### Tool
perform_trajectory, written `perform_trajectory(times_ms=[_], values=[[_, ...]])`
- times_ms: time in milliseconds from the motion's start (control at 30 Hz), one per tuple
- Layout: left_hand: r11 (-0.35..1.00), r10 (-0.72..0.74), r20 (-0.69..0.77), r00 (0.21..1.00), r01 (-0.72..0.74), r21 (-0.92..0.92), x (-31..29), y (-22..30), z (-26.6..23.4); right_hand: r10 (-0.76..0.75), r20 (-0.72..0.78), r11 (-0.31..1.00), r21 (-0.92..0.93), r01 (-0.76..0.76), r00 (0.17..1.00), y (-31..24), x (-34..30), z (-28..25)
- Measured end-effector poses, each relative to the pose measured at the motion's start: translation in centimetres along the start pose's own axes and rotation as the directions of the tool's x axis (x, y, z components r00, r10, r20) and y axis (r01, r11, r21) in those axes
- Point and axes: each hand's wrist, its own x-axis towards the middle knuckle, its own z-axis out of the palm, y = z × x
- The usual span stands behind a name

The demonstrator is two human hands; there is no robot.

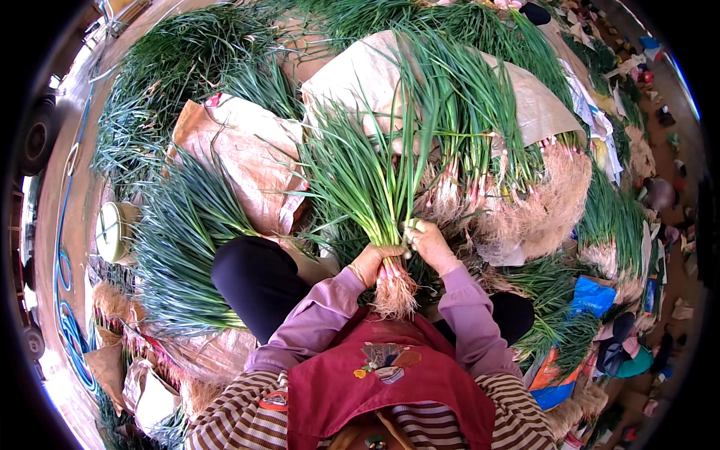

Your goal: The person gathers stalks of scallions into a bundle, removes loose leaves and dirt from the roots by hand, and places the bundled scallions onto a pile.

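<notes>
In front of my lap, my left hand is wrapped round a bunch of spring onions just above its roots. The pale bulbs and stringy roots hang below that fist toward my red apron, and the long green leaves fan out away from me. Close beside it on the right, my right hand is closed, with its fingers pinching stalks of spring onion at the bunch's edge. How many stalks it grips is hidden.
A large pile of spring onions with tangled roots lies ahead right, over brown paper sacking. More heaps lie left, near a white bucket and a blue hose. A blue packet sits at right.
</notes>
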Motion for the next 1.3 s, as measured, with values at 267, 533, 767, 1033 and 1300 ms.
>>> perform_trajectory(times_ms=[267, 533, 767, 1033, 1300], values=[[0.99, -0.114, -0.043, 0.993, 0.11, -0.083, 1.0, 1.0, 0.2, -0.234, -0.441, 0.967, -0.198, 0.16, 0.867, -0.5, -0.2, 4.1], [0.982, -0.009, 0.096, 0.995, 0.027, -0.187, 0.5, 0.5, 1.0, -0.047, -0.749, 0.998, -0.066, -0.004, 0.66, 7.0, 5.9, -3.4], [0.928, 0.193, 0.086, 0.977, -0.153, -0.34, -0.1, 1.5, 0.2, 0.06, -0.082, 0.428, -0.898, -0.1, 0.995, -1.7, -0.5, -7.2], [0.812, 0.401, 0.309, 0.862, -0.179, -0.556, -3.0, 4.1, 3.7, -0.667, -0.437, 0.531, -0.847, -0.026, 0.603, -8.1, 6.3, -15.9], [0.86, 0.368, 0.144, 0.919, -0.277, -0.429, -1.3, 3.6, -0.8, -0.552, -0.176, -0.063, -0.966, -0.251, 0.815, -10.4, 11.8, -13.0]])
